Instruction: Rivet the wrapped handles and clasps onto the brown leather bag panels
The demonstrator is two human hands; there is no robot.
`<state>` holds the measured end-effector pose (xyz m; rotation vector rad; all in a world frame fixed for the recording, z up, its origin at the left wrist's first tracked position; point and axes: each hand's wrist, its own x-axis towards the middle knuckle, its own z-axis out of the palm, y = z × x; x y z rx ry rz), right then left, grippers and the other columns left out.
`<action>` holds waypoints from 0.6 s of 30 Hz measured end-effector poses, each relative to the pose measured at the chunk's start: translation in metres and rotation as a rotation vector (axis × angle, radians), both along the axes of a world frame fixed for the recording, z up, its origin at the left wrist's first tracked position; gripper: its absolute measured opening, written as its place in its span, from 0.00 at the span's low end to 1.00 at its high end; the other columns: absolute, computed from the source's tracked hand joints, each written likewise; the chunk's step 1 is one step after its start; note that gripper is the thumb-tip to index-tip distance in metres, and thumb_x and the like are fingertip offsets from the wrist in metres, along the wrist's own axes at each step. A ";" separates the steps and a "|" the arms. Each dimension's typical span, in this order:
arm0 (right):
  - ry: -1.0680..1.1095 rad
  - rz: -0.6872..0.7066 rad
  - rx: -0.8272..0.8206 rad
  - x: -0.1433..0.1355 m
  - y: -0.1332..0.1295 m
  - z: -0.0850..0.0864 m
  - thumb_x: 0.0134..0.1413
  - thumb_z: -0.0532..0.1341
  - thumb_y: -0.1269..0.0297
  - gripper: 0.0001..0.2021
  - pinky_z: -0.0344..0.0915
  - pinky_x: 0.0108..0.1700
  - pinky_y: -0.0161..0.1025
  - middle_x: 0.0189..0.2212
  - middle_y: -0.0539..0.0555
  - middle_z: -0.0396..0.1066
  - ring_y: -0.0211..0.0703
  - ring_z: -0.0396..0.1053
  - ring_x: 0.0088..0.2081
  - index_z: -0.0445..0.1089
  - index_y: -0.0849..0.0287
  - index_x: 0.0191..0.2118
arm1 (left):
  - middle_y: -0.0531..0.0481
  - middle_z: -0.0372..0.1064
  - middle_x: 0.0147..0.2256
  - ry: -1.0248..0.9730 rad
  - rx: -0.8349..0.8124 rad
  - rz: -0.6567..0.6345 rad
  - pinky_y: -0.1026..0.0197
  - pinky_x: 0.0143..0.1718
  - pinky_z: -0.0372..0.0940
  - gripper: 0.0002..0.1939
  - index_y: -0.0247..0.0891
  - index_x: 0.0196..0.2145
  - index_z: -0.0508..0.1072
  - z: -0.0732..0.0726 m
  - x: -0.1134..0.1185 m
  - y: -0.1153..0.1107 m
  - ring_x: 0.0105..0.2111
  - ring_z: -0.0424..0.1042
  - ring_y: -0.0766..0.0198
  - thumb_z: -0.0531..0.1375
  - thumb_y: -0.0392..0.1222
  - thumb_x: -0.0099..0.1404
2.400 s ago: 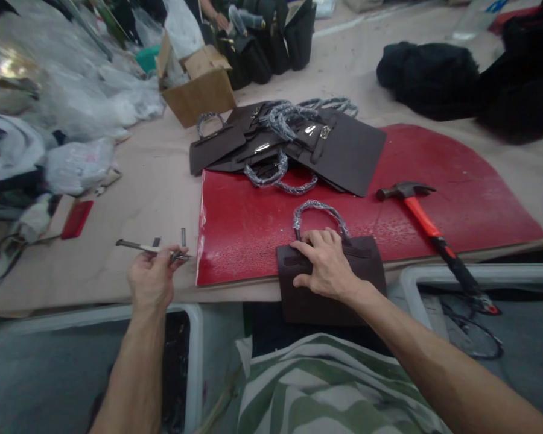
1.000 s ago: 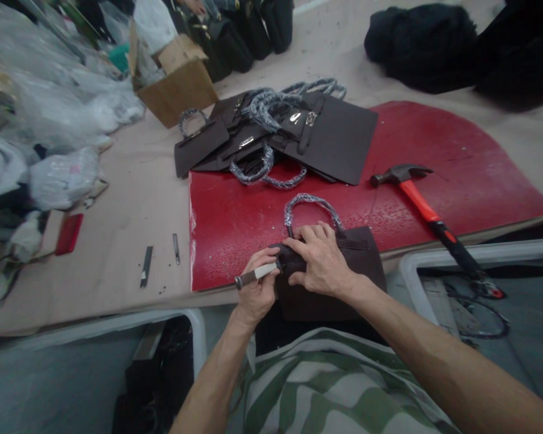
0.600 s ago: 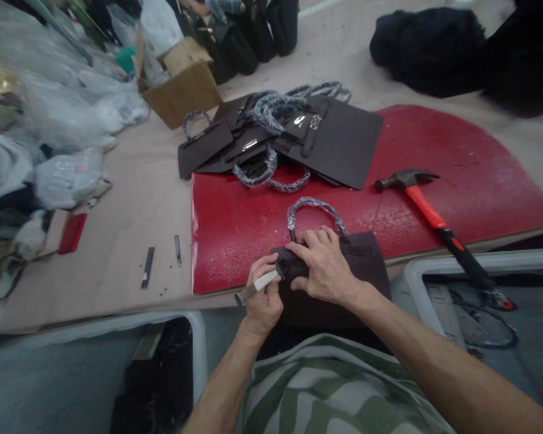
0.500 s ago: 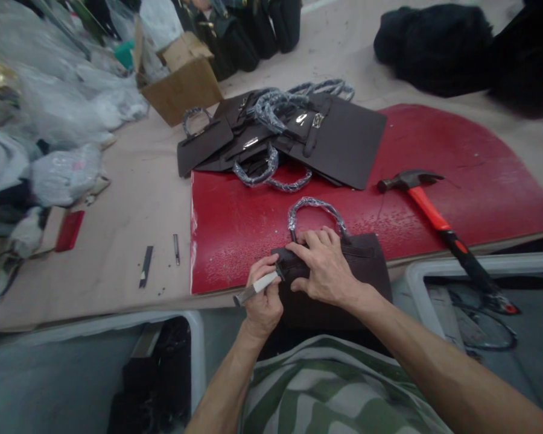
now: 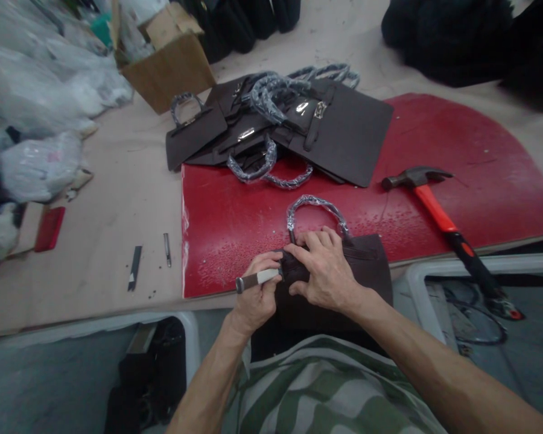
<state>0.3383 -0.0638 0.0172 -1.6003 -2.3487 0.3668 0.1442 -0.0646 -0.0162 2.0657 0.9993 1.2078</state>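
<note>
A dark brown handbag panel (image 5: 368, 259) lies at the front edge of the red board, its handle (image 5: 317, 201) wrapped in clear plastic. My left hand (image 5: 256, 292) is closed around a metal punch (image 5: 256, 279), whose tip meets the panel's left upper part. The exact contact of the tip is hard to make out. My right hand (image 5: 323, 265) grips the panel just below the handle, with fingers curled over its upper edge and the thumb apart near the punch tip.
A claw hammer (image 5: 438, 217) rests on the red board (image 5: 461, 144), its grip overhanging the front edge. Behind lies a pile of brown bag panels (image 5: 348, 132). Two small metal tools, a flat one (image 5: 134, 268) and a thin one (image 5: 167, 250), lie left. A cardboard box (image 5: 169, 72) stands behind.
My left hand has tilted the punch closer to level, its butt end rising slightly. The right hand stays on the panel. The view has shifted a little.
</note>
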 end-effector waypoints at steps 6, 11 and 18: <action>-0.005 0.007 0.009 0.001 0.000 0.000 0.36 0.75 0.49 0.38 0.48 0.61 0.57 0.48 0.59 0.65 0.58 0.58 0.49 0.69 0.55 0.56 | 0.43 0.72 0.47 0.055 0.010 -0.004 0.46 0.53 0.71 0.09 0.41 0.47 0.67 0.007 0.004 0.002 0.50 0.73 0.56 0.54 0.32 0.71; 0.020 0.003 0.030 0.001 -0.001 -0.002 0.36 0.75 0.49 0.38 0.50 0.59 0.57 0.47 0.59 0.65 0.58 0.59 0.49 0.70 0.56 0.55 | 0.44 0.71 0.46 0.134 0.033 -0.003 0.49 0.52 0.71 0.08 0.41 0.46 0.66 0.011 0.010 0.001 0.50 0.73 0.57 0.53 0.32 0.70; 0.200 0.047 0.196 0.024 -0.010 0.006 0.50 0.69 0.61 0.26 0.51 0.61 0.56 0.54 0.61 0.64 0.56 0.61 0.54 0.69 0.57 0.56 | 0.44 0.72 0.45 0.119 -0.020 0.021 0.52 0.52 0.70 0.10 0.40 0.44 0.67 0.010 0.012 0.000 0.49 0.73 0.58 0.55 0.30 0.67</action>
